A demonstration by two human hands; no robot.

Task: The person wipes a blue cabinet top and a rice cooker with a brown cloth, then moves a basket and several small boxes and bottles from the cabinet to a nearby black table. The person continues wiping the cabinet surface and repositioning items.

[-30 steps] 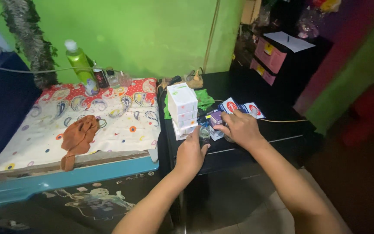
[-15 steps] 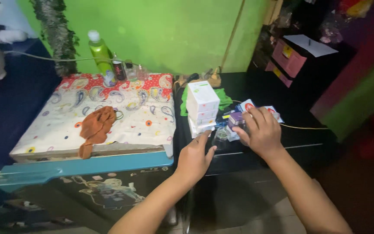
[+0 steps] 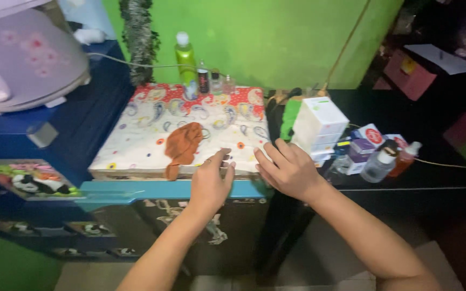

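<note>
1. Both hands have shifted left, off the small boxes and onto the patterned cloth [image 3: 190, 132].
2. Left hand [image 3: 211, 180] lies open and flat, holding nothing, on the cloth's front edge.
3. Right hand [image 3: 287, 170], fingers spread and empty, rests just beside the stacked white boxes [image 3: 319, 126].
4. A crumpled orange rag [image 3: 182, 145] lies nearby.

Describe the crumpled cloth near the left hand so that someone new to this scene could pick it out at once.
Start at the patterned cover spread over the low cabinet against the green wall. Near its front edge, just beyond the left hand, lies the orange-brown cloth, bunched, with one end trailing over the edge. It is the only plain-coloured, soft thing there; the bottles stand far back.
</note>
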